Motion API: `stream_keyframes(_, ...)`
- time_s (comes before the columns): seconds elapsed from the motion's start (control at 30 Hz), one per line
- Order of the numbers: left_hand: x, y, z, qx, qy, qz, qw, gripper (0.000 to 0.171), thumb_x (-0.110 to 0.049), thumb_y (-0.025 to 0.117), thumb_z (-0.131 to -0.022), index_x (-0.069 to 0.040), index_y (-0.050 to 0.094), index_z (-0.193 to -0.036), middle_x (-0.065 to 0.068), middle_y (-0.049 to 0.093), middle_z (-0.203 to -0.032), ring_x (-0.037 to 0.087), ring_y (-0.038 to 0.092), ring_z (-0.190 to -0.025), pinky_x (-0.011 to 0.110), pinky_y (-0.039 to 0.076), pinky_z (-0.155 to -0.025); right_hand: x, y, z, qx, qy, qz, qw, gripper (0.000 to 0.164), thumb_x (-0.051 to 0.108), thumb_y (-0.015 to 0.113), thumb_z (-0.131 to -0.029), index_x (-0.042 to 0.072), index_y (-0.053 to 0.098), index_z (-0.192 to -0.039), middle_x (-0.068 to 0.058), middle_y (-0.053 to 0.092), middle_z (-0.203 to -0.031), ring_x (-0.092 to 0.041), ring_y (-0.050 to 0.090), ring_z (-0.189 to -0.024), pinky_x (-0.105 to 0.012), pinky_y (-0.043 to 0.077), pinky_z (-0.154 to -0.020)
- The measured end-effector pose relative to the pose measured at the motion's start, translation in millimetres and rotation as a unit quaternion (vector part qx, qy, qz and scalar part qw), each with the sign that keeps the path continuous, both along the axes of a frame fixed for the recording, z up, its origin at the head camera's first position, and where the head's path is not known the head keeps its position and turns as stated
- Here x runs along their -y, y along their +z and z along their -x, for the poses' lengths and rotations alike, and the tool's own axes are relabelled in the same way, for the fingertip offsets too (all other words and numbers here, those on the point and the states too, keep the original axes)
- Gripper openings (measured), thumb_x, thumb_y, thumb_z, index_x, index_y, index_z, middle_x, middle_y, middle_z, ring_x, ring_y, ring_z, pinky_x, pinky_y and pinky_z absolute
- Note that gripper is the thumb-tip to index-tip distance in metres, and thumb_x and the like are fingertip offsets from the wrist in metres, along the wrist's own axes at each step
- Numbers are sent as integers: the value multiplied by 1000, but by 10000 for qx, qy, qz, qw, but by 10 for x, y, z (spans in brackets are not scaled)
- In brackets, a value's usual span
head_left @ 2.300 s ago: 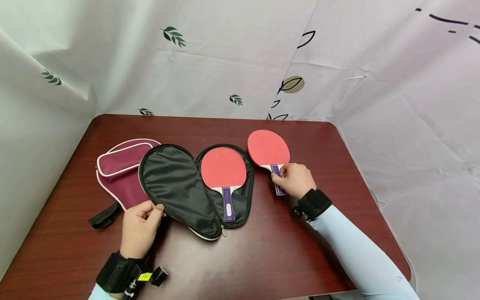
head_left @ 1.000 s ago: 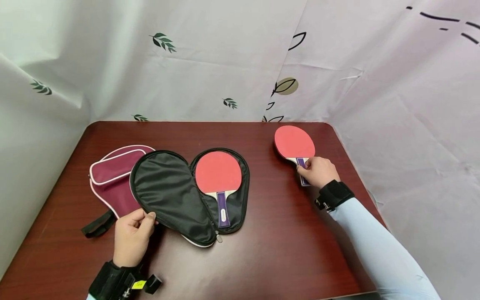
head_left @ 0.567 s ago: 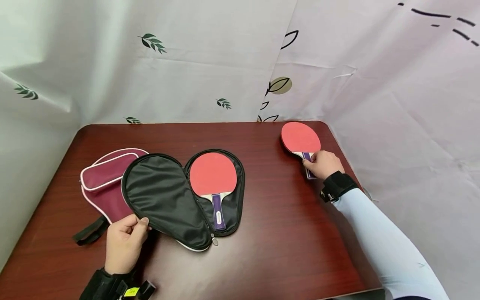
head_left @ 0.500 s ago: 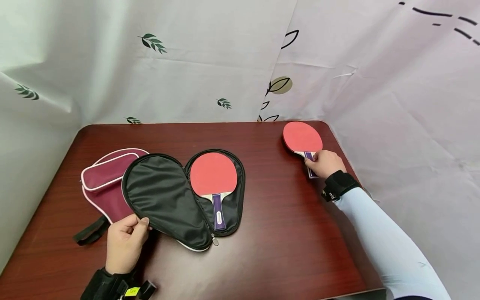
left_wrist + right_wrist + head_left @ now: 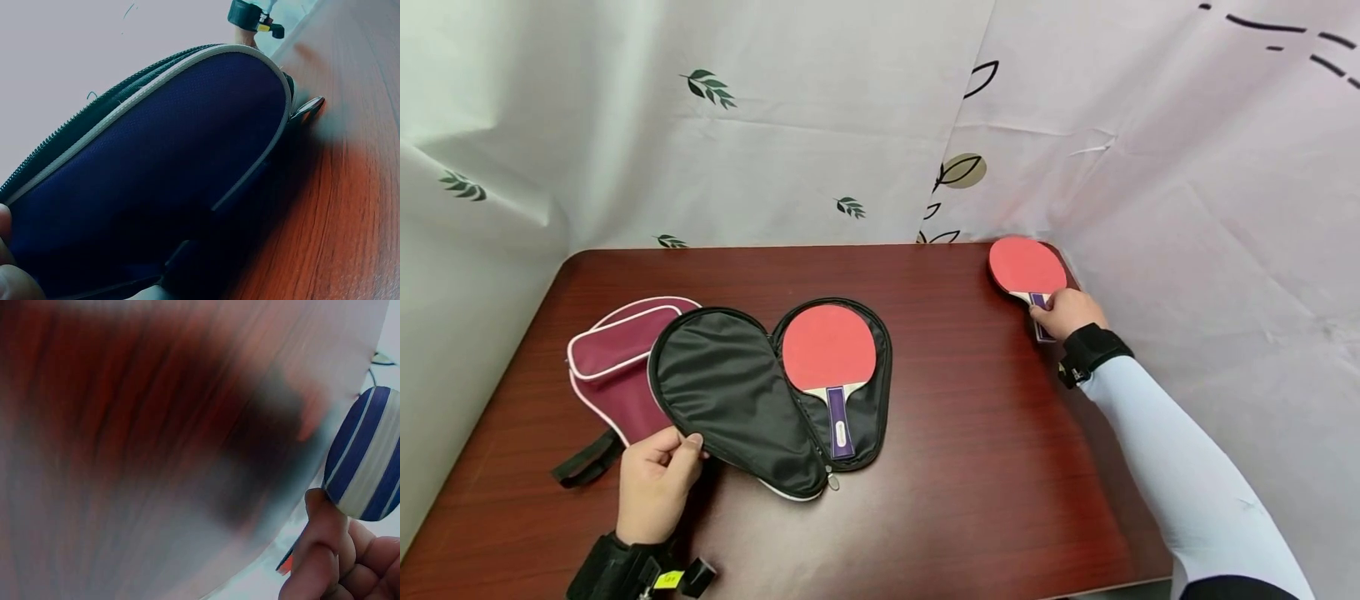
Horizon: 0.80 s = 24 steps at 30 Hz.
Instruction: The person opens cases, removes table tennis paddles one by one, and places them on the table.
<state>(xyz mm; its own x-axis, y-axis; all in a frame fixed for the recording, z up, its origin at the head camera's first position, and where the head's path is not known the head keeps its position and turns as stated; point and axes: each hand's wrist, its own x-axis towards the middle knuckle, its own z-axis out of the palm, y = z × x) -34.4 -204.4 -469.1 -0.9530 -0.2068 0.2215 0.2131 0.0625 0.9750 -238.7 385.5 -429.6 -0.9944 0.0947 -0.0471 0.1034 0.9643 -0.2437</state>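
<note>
At the table's far right corner, my right hand (image 5: 1072, 314) pinches the purple-and-white handle of a red table tennis paddle (image 5: 1028, 265). The striped handle end (image 5: 365, 453) shows close up in the right wrist view, fingers curled beside it. My left hand (image 5: 655, 487) pinches the edge of the black-lined flap (image 5: 737, 400) of an unzipped paddle case, between thumb and fingers. A second red paddle (image 5: 829, 346) lies in the case's other half (image 5: 880, 400), handle towards me. In the left wrist view the flap's outer side (image 5: 181, 125) looks dark, with pale piping.
A maroon paddle case (image 5: 617, 383) with white piping and a black strap (image 5: 587, 460) lies partly under the flap on the left. The brown wooden table (image 5: 955, 500) meets white patterned curtains (image 5: 812, 117) at the back and sides. A zipper pull (image 5: 832, 482) hangs at the case's near end.
My right hand has carried its paddle away from the open case, rightwards and back to the far right corner. My left hand keeps its pinch on the flap. The view has shifted slightly.
</note>
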Motion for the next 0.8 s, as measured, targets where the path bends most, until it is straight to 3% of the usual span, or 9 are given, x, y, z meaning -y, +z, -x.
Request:
stream_keyframes(0.23,3,-1,-3,-7,34,131,9999,35,19,55,-101,1,65,-73,-3,39,-49,18,24,-40,31,18,-36,-124,-19,80,160,-72,-159,9997,51,30,66,-104,11,52,-60,-5,50,-58,-32,55,-64,-42,41,-60)
stream_keyframes(0.57,5,6,1,-14,79,382,9992,35,18,56,-101,-1,65,-72,-4,40,-49,9,29,-40,30,21,-36,-179,-19,139,287,-179,-374,9987,46,30,66,-104,6,58,-65,-17,63,-71,-39,61,-72,-53,51,-68)
stream_keyframes(0.8,-1,16,2,-71,55,374,9993,34,17,57,-101,0,65,-73,-4,41,-50,7,31,-40,30,22,-36,-197,-48,149,361,-216,-341,9985,45,30,66,-105,5,60,-68,-17,64,-71,-39,61,-73,-52,52,-70)
